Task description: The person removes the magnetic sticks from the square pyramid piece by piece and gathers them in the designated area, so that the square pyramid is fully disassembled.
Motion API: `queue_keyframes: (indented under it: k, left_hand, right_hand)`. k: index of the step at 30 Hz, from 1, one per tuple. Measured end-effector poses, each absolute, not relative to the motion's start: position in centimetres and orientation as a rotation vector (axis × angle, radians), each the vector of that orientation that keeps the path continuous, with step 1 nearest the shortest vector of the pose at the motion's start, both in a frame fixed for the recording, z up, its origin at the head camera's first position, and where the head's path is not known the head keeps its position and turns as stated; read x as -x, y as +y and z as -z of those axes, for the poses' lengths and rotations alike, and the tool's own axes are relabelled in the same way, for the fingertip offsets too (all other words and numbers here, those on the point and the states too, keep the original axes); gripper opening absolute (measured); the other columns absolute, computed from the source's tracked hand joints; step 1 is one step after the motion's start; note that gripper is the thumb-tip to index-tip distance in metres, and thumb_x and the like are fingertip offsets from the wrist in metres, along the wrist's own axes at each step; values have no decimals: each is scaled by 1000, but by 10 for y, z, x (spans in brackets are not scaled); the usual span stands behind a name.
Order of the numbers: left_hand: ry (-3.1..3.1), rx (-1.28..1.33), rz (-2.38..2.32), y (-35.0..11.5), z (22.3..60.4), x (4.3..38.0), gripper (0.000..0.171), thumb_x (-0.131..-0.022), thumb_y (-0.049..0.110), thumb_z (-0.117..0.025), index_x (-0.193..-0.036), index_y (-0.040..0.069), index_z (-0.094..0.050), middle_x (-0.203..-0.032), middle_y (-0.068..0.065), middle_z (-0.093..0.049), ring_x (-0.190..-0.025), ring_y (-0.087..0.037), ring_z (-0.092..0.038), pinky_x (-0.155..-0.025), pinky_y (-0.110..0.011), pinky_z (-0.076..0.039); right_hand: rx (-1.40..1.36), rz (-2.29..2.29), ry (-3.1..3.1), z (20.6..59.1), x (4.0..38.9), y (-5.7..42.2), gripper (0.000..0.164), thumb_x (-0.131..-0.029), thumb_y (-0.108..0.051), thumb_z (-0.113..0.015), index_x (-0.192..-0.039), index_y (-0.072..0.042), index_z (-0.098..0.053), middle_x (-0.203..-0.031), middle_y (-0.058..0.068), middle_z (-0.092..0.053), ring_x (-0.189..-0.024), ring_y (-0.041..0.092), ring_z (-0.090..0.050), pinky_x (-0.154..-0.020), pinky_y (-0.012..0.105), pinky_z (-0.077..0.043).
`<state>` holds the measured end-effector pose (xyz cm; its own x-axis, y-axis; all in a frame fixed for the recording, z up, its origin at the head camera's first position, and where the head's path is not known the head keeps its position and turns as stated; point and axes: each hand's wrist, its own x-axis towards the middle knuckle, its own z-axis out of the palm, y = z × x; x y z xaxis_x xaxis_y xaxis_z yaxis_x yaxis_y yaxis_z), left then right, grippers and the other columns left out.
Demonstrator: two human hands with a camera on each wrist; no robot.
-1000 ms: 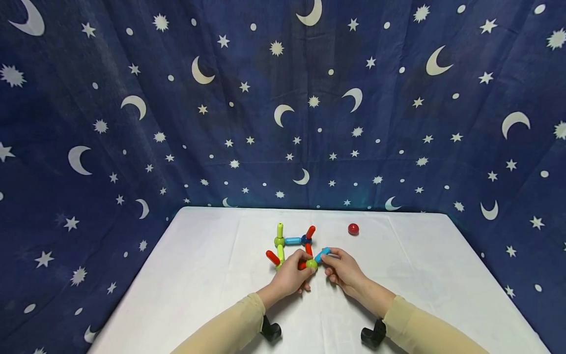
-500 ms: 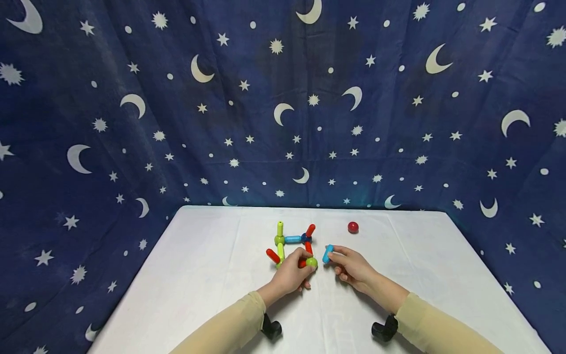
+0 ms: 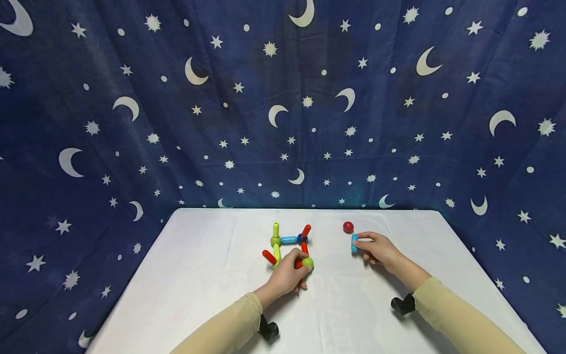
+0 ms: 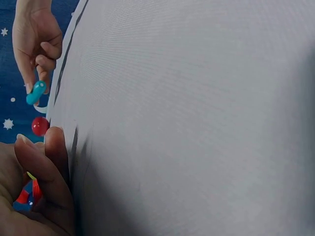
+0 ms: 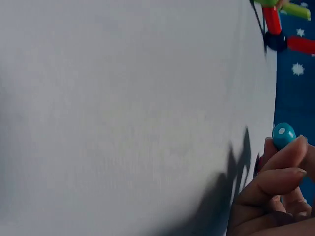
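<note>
In the head view a frame of magnetic toy rods and balls lies on the table. My left hand point(image 3: 285, 274) pinches the red rod point(image 3: 298, 264) at its near side, beside a light green ball point(image 3: 308, 263); the fingers hide part of that rod. Off to the right, my right hand point(image 3: 383, 253) holds a loose blue rod point(image 3: 354, 243) between thumb and fingers, apart from the frame. The rod's round end point(image 5: 283, 136) pokes out past the fingertips in the right wrist view. Just beyond the rod is a loose red ball point(image 3: 348, 227).
The frame's far side has a green ball point(image 3: 275, 241), a blue rod point(image 3: 289, 240) and a dark blue ball point(image 3: 302, 239). Green and red rods stick up from its corners. A starry blue curtain point(image 3: 247, 123) hangs behind the white table point(image 3: 199, 275).
My right hand has pulled the blue rod off the near green ball and carried it right and away from me, close to the red ball. My left hand stays at the frame.
</note>
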<state>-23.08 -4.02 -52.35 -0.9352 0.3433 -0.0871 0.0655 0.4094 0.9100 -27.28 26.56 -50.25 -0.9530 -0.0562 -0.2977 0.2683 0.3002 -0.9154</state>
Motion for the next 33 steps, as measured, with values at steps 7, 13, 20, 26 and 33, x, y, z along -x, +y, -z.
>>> queue_keyframes:
  k: [7, 13, 20, 26, 33]
  left_hand:
    - [2395, -354, -1536, -40, 523, 229, 32, -99, 15, -70, -127, 12, -56, -83, -6, -59, -49, -15, -62, -45, -27, -50]
    - [2400, -349, -1539, -40, 525, 231, 30, -99, 15, -69, -127, 13, -56, -89, -4, -60, -50, -16, -63, -45, -29, -50]
    - [2413, -343, -1528, -40, 524, 232, 30, -99, 15, -69, -127, 13, -57, -93, -3, -61, -49, -16, -62, -45, -29, -50]
    - [2417, -347, -1528, -40, 523, 231, 31, -99, 16, -70, -127, 12, -57, -89, -4, -60, -49, -15, -61, -45, -28, -49]
    - [2415, -350, -1537, -40, 524, 231, 30, -99, 15, -70, -126, 12, -57, -89, -4, -60, -49, -16, -62, -45, -29, -49]
  right_hand:
    - [-227, 1574, 2418, 512, 281, 267, 51, -99, -25, -70, -138, 3, -53, -72, 3, -63, -59, 12, -56, -52, 26, -45]
    - [-254, 1531, 2465, 517, 286, 264, 50, -96, -27, -73, -134, 2, -57, -74, 6, -62, -58, 14, -57, -52, 27, -46]
    - [-278, 1509, 2515, 517, 286, 258, 49, -96, -28, -73, -132, 2, -58, -82, 7, -62, -57, 15, -58, -51, 28, -48]
    - [-229, 1429, 2606, 514, 282, 253, 48, -97, -30, -71, -130, 3, -59, -80, 8, -62, -57, 17, -57, -50, 30, -49]
    - [-208, 1431, 2607, 515, 282, 253, 49, -98, -31, -70, -130, 3, -58, -80, 8, -61, -55, 17, -56, -49, 30, -47]
